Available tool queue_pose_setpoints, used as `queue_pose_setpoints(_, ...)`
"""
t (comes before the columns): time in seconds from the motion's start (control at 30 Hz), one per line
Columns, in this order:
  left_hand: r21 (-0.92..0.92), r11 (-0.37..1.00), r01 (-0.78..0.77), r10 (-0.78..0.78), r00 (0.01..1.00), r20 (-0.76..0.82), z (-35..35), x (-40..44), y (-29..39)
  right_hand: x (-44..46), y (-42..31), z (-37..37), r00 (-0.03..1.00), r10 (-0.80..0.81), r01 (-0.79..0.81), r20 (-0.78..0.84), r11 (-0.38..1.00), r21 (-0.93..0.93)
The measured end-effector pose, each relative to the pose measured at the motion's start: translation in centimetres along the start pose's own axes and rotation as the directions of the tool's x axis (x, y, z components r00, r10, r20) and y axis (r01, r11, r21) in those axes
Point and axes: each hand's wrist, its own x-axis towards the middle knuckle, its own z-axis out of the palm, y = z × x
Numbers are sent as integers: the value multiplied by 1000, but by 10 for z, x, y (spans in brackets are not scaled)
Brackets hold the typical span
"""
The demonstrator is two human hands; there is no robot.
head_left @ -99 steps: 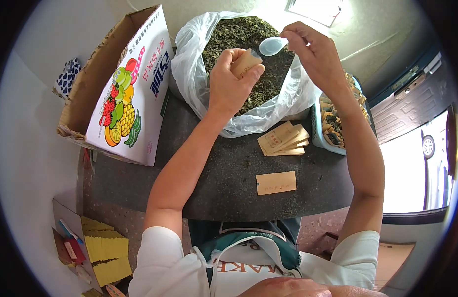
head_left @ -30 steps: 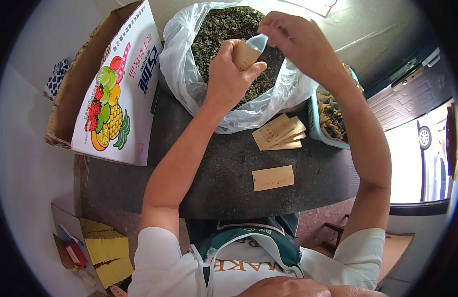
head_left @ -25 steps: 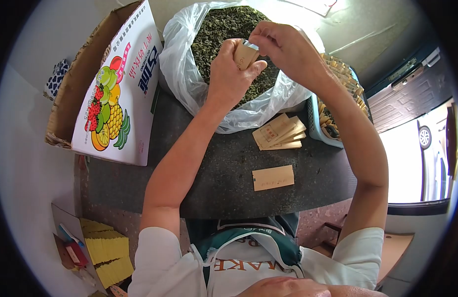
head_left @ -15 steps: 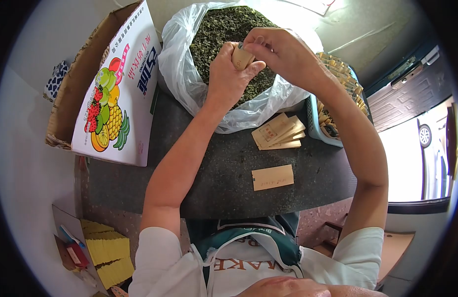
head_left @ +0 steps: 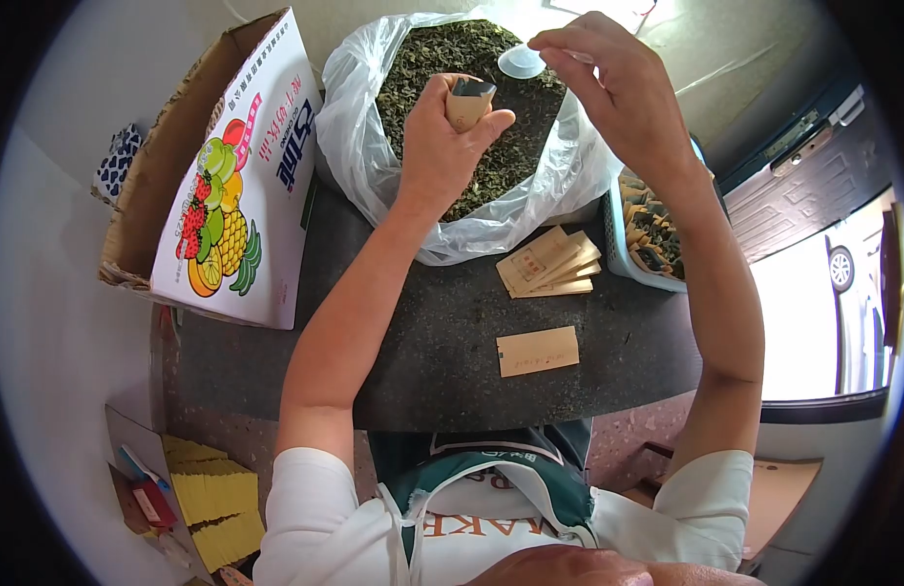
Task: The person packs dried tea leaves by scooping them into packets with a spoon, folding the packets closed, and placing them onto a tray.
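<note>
My left hand [head_left: 447,146] is closed around a small brown paper packet [head_left: 468,105], whose dark, shiny open mouth faces up. It is over a clear plastic bag [head_left: 359,107] full of dried dark green leaves [head_left: 510,127], which look like tea. To the right and higher, my right hand [head_left: 618,83] pinches a small translucent plastic scoop [head_left: 520,62] with a round bowl. The scoop hangs over the far right part of the leaves, apart from the packet. Whether it holds any leaves is hard to see.
Flat brown packets [head_left: 549,264] lie stacked on the dark table [head_left: 422,361], with a single packet [head_left: 538,352] nearer me. At right, a light blue basket [head_left: 623,249] holds several filled packets. An open fruit-printed carton [head_left: 227,195] stands left. Yellow packets [head_left: 212,498] lie lower left.
My right hand has moved up and right, carrying the scoop away from the packet's mouth. My left hand still holds the packet, slightly lower and further left, its open mouth now visible.
</note>
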Motion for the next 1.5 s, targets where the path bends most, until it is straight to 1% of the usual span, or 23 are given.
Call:
queue_pose_setpoints(0.03, -26, 1000, 3, -2, 1000, 3, -2, 1, 2, -2, 3, 0, 1000, -1, 1, -4, 1000, -1)
queue_pose_setpoints(0.1, -52, 999, 0, 0, 1000, 10, -3, 2, 9, -6, 8, 1, 976, -217, 213, -14, 967, -142)
queue_pose_setpoints(0.23, -168, 983, -80, 95, 992, 81, -6, -12, 38, -24, -10, -9, 976, -202, 197, -77, 978, -61)
queue_pose_setpoints(0.3, -191, 977, -95, 120, 985, 124, -6, -22, 56, -37, -33, -26, 996, 90, -85, -23, 979, 186)
queue_pose_setpoints(0.4, -270, 963, -6, 99, 938, 333, 0, -41, 69, -64, -59, -47, 976, 199, -214, 90, 952, 219)
queue_pose_setpoints(0.47, -221, 971, -89, 166, 919, 358, 12, -56, 76, -83, -63, -52, 979, 128, -168, 159, 948, 272)
queue_pose_setpoints(0.57, -313, 946, 84, 97, 846, 524, 28, -80, 77, -123, -62, -49, 982, 107, -156, 159, 925, 346)
queue_pose_setpoints(0.6, -280, 959, 35, 129, 828, 545, 32, -86, 77, -136, -67, -54, 959, 188, -257, 213, 892, 371)
queue_pose_setpoints(0.67, -236, 971, 45, 111, 788, 606, 43, -101, 83, -163, -66, -58, 970, 182, -231, 162, 899, 372)
queue_pose_setpoints(0.7, -250, 957, 147, 60, 744, 665, 49, -107, 80, -177, -69, -63, 954, 247, -294, 168, 880, 374)
queue_pose_setpoints(0.77, -252, 958, 139, 92, 680, 727, 63, -115, 77, -200, -77, -81, 920, 352, -392, 175, 857, 335)
queue_pose_setpoints(0.8, -258, 953, 155, 110, 619, 778, 69, -114, 82, -211, -82, -90, 903, 419, -425, 94, 840, 338)
queue_pose_setpoints(0.83, -233, 970, 67, 146, 606, 782, 78, -113, 82, -226, -85, -97, 896, 436, -437, 82, 836, 331)
queue_pose_setpoints(0.9, -141, 984, -112, 181, 610, 771, 97, -114, 89, -259, -87, -113, 765, 633, -598, -116, 766, 237)
queue_pose_setpoints(0.93, -145, 983, -111, 182, 601, 778, 110, -116, 90, -274, -86, -123, 720, 674, -653, -165, 739, 166)
queue_pose_setpoints(0.97, -62, 910, -410, 312, 578, 754, 126, -117, 90, -287, -83, -131, 675, 706, -704, -215, 704, 99)
queue_pose_setpoints(1.0, 31, 746, -665, 429, 517, 741, 143, -118, 91, -299, -80, -137, 644, 720, -734, -259, 677, 54)
queue_pose_setpoints(1.03, 14, 688, -725, 482, 472, 739, 162, -119, 95, -311, -76, -144, 638, 723, -738, -263, 672, 58)
queue_pose_setpoints(1.1, -29, 545, -838, 574, 348, 741, 205, -121, 94, -328, -69, -156, 504, 807, -855, -307, 517, -43)
queue_pose_setpoints(1.13, -23, 490, -872, 551, 289, 782, 223, -122, 92, -331, -65, -160, 489, 809, -859, -327, 511, -20)
queue_pose_setpoints(1.3, 123, 361, -925, 458, 290, 840, 277, -116, 76, -345, -36, -177, 513, 769, -837, -381, 546, -24)
queue_pose_setpoints(1.43, 179, 446, -877, 393, 371, 841, 279, -115, 77, -342, -9, -181, 570, 701, -786, -429, 617, -38)
queue_pose_setpoints(1.5, 202, 440, -875, 376, 384, 844, 279, -115, 78, -337, 5, -179, 558, 713, -786, -424, 618, 4)
